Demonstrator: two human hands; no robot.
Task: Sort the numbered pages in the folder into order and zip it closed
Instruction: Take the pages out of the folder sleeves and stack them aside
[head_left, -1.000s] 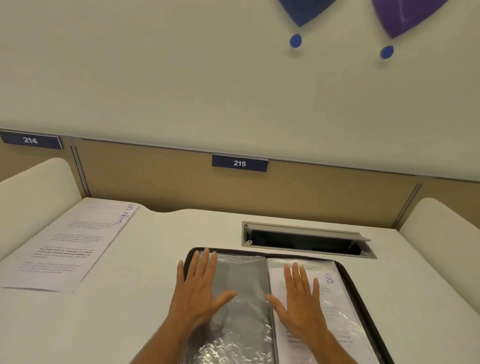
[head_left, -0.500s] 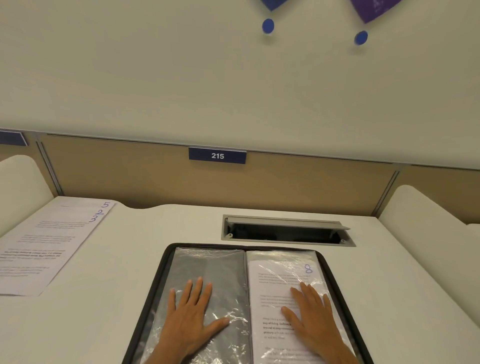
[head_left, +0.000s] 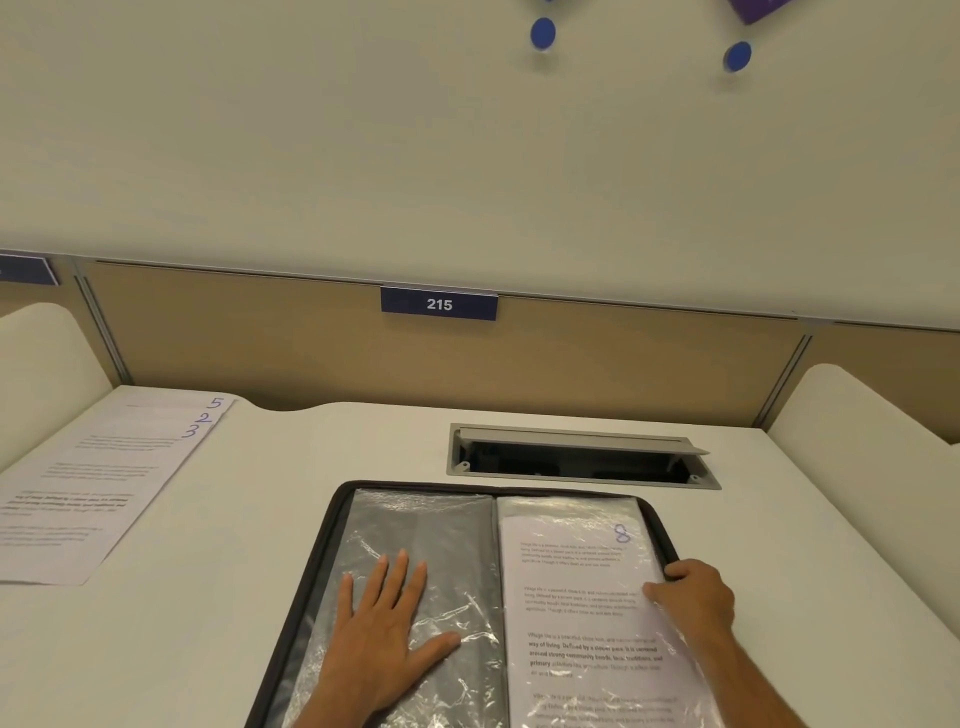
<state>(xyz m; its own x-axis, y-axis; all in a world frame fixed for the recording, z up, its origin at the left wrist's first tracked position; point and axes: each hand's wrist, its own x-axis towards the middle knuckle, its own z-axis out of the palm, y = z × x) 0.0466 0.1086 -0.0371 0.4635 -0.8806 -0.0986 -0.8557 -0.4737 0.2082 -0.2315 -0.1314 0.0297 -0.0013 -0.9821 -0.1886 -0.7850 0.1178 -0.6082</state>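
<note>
Pressing the folder (head_left: 332, 540): left hand (head_left: 384, 639) flat, fingers straight (right hand (head_left: 696, 597) pinching page 8 (head_left: 576, 597)).

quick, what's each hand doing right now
Left hand: open, flat on the empty plastic sleeve.
Right hand: curled over the right edge of the folder, thumb on the page marked 8.

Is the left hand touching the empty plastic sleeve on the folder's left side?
Touching. The head view shows the left hand lying flat, fingers spread, palm pressed on the empty plastic sleeve, no gap visible.
</note>
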